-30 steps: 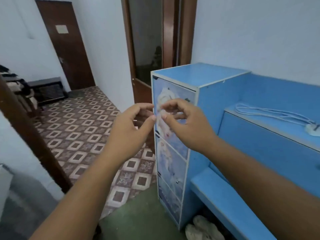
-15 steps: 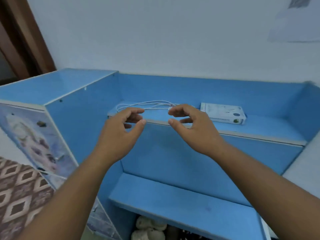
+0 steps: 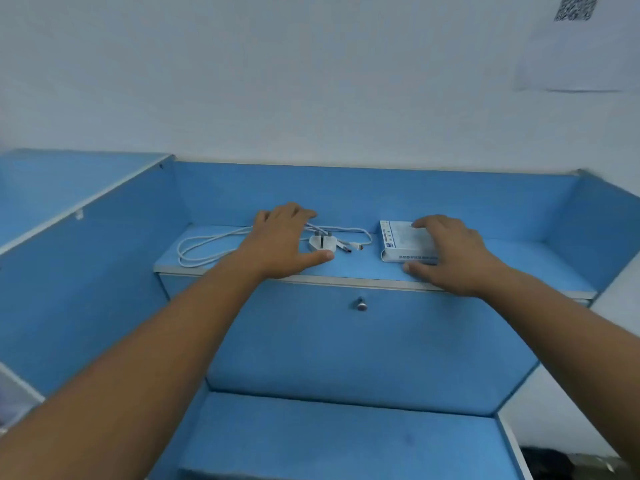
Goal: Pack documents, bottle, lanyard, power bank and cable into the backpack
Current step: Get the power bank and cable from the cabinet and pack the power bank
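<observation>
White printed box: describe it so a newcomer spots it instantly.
Find the blue desk's upper shelf, above the round metal knob. Under the right hand there lies the white rectangular box with blue print. The loose white cable and white plug to its left are neither boxy nor printed.

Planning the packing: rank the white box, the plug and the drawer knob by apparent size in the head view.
1. white box, partly hidden under the right hand
2. plug
3. drawer knob
</observation>
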A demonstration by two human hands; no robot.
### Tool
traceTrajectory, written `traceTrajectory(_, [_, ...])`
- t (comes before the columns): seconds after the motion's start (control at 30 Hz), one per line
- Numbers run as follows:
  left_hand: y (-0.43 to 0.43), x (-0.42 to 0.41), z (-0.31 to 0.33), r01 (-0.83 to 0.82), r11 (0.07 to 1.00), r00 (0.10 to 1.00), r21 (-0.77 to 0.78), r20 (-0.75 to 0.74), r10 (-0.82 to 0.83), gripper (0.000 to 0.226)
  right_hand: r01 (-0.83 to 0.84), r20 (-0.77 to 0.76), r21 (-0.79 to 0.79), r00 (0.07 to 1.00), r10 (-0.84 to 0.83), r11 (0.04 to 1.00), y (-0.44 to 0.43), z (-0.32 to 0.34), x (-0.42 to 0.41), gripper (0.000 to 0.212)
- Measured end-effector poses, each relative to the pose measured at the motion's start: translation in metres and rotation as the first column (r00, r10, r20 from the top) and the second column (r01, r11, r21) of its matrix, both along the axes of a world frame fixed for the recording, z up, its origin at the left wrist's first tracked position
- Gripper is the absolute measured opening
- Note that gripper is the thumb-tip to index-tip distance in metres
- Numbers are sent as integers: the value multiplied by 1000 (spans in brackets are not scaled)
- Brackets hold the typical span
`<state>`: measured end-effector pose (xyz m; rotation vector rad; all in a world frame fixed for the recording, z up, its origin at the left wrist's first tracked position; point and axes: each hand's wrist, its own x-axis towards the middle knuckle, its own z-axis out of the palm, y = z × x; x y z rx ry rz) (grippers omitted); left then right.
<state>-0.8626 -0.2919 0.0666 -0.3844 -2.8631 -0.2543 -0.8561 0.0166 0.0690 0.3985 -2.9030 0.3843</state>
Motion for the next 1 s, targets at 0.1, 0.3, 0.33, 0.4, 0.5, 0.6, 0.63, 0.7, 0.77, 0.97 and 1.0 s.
traceTrajectory(0.1, [4, -23, -7, 74, 996, 997, -50, 28, -72, 88, 2, 7, 38, 1000, -2, 999, -3, -2, -14, 78])
traceTrajectory(0.3, [5, -42, -21, 123, 992, 992, 9, 16, -123, 77, -33, 8, 64, 999, 32, 997, 1, -4, -29, 89])
traceTrajectory(0.33, [4, -44, -22, 125, 992, 992, 15, 21, -126, 75, -31, 18, 70, 999, 30, 997, 1, -3, -31, 93])
traceTrajectory(0.4, [4, -47, -23, 132, 991, 991, 7, 29, -132, 71, -31, 42, 85, 999, 28, 996, 1, 0, -36, 97])
traceTrajectory(0.5, [4, -49, -25, 141, 990, 990, 22, 24, -141, 63, -45, 80, 112, 996, 36, 993, 0, 7, -42, 96])
traceTrajectory(0.6, [4, -50, -28, 137, 989, 990, 63, 11, -138, 57, -42, 94, 118, 995, 31, 992, -1, 8, -44, 105])
traceTrajectory(0.63, [4, -49, -29, 136, 988, 991, 79, 8, -137, 57, -36, 97, 110, 995, 25, 993, -2, 7, -44, 108])
traceTrajectory(0.7, [5, -47, -30, 139, 984, 990, 108, -4, -139, 54, -27, 85, 85, 996, 20, 996, -1, 5, -44, 110])
traceTrajectory(0.77, [6, -45, -29, 138, 983, 990, 121, -15, -137, 48, -32, 72, 78, 997, 27, 996, -1, 2, -43, 109])
traceTrajectory(0.97, [7, -42, -25, 111, 986, 993, 126, 17, -114, 56, -19, 49, 110, 999, 14, 994, 0, 3, -44, 105])
traceTrajectory(1.0, [8, -41, -25, 102, 987, 994, 127, 19, -106, 55, -14, 44, 114, 999, 9, 993, 0, 4, -43, 105])
